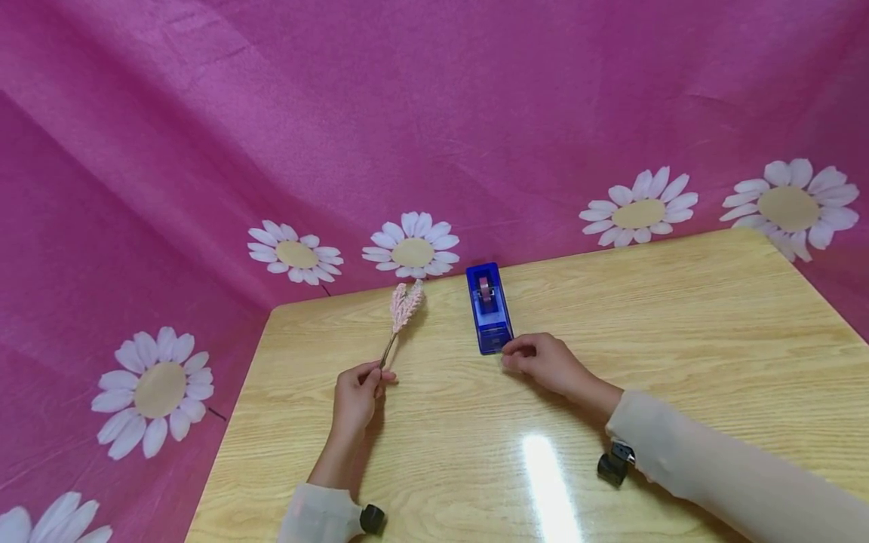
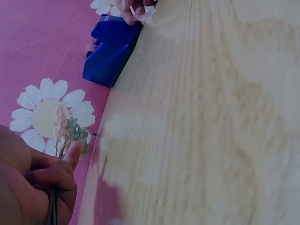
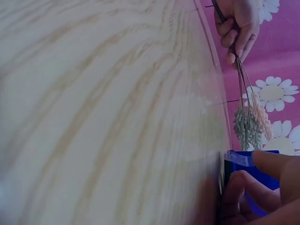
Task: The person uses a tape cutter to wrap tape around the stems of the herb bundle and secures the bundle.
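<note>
My left hand [image 1: 356, 397] grips the thin dark stems of a small bunch of artificial flower sprigs [image 1: 406, 306]. The heads point away from me, toward the back edge. Pink and grey-green sprigs [image 3: 248, 127] both show in the right wrist view. To the right, a blue tape dispenser [image 1: 492, 323] stands on the table with its roll at the far end. My right hand [image 1: 547, 363] is at the dispenser's near end, thumb and fingers pinching a piece of clear tape [image 2: 148, 16]. Fingers partly hide the tape in the head view.
The light wooden table [image 1: 434, 437] ends at the back against a pink cloth [image 1: 434, 113] printed with white daisies. The dispenser stands close to that back edge. A bright light reflection lies on the tabletop between my forearms.
</note>
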The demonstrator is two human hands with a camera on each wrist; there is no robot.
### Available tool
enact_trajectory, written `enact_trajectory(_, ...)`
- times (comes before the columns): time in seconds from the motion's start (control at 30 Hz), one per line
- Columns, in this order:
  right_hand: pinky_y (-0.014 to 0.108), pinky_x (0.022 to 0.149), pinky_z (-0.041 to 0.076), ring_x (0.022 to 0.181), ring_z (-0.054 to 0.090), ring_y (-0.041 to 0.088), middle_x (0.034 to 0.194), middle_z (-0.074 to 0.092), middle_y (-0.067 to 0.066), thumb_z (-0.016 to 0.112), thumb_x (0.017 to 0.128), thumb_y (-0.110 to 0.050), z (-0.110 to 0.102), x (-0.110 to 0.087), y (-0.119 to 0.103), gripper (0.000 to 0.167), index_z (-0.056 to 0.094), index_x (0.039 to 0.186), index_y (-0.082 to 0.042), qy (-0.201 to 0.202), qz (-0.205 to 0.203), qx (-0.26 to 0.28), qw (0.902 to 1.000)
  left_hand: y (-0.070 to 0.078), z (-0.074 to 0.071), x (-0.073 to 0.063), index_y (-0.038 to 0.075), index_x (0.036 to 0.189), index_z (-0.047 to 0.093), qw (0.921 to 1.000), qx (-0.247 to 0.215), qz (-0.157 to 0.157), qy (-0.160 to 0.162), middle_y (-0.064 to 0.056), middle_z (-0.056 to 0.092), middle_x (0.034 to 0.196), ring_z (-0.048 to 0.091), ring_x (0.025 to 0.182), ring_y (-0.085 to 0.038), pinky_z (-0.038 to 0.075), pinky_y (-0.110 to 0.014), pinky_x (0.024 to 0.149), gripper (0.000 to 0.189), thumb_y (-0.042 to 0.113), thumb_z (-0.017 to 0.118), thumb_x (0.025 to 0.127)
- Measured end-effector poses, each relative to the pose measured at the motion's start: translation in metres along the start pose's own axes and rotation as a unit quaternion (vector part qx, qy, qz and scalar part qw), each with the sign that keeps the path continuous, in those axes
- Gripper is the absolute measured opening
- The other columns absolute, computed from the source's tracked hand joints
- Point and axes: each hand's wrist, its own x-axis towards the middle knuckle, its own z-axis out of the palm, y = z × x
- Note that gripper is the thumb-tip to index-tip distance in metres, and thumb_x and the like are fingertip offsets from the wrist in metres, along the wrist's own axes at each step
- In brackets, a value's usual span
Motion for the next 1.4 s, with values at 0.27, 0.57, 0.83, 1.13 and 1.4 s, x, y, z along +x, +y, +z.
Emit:
enact_trajectory(0.27, 0.037, 0.086, 0.052, 0.092, 0.064, 0.017, 0.098, 0.077, 0.006, 0.074, 0.095, -0.013, 0.003, -0.002, -0.001, 0.010, 0.081, 0.095, -0.006, -0.025, -0.013, -0.036, 0.9990, 0.008, -0.005, -0.007, -0.019, 0.117, 0.060, 0.9998, -0.018, 0.005, -0.004, -0.020, 0.077, 0.091, 0.050, 0.059, -0.007, 0.035, -0.016, 0.049, 0.020, -0.005, 0.054, 0.103)
enact_trajectory(0.57, 0.027, 0.054, 0.045, 0.065, 0.051, 0.016, 0.080, 0.066, 0.006, 0.069, 0.099, -0.014, -0.007, -0.010, -0.020, 0.019, 0.077, 0.100, 0.003, -0.060, 0.015, 0.052, 0.9967, 0.027, -0.023, -0.020, -0.013, 0.111, 0.065, 0.9960, -0.016, 0.016, -0.086, -0.011, 0.078, 0.089, 0.046, 0.056, -0.008, 0.034, -0.021, 0.051, 0.015, -0.001, 0.059, 0.103)
enact_trajectory(0.83, 0.029, 0.056, 0.039, 0.061, 0.045, 0.015, 0.075, 0.058, 0.002, 0.065, 0.103, -0.019, -0.035, -0.004, -0.048, 0.028, 0.074, 0.115, 0.004, -0.074, 0.012, 0.062, 0.9952, 0.040, -0.055, -0.022, -0.004, 0.104, 0.070, 0.9609, 0.009, 0.055, -0.271, -0.002, 0.078, 0.087, 0.042, 0.057, -0.007, 0.031, -0.023, 0.052, 0.011, 0.002, 0.060, 0.103)
enact_trajectory(1.13, 0.027, 0.055, 0.033, 0.059, 0.038, 0.011, 0.066, 0.046, -0.001, 0.063, 0.103, -0.017, -0.050, 0.008, -0.058, 0.026, 0.071, 0.111, 0.007, -0.099, 0.009, 0.086, 0.9913, 0.047, -0.052, -0.012, -0.017, 0.105, 0.067, 0.8943, 0.076, 0.083, -0.433, -0.018, 0.076, 0.088, 0.040, 0.055, -0.003, 0.034, -0.019, 0.051, 0.021, 0.003, 0.063, 0.101)
enact_trajectory(1.4, 0.026, 0.052, 0.032, 0.055, 0.035, 0.009, 0.063, 0.044, -0.004, 0.066, 0.101, -0.016, -0.049, 0.009, -0.062, 0.028, 0.070, 0.110, 0.010, -0.115, 0.021, 0.107, 0.9874, 0.052, -0.019, -0.002, -0.019, 0.104, 0.068, 0.8717, 0.104, 0.080, -0.472, -0.040, 0.067, 0.092, 0.059, 0.069, -0.006, 0.038, -0.019, 0.060, 0.017, -0.004, 0.059, 0.101)
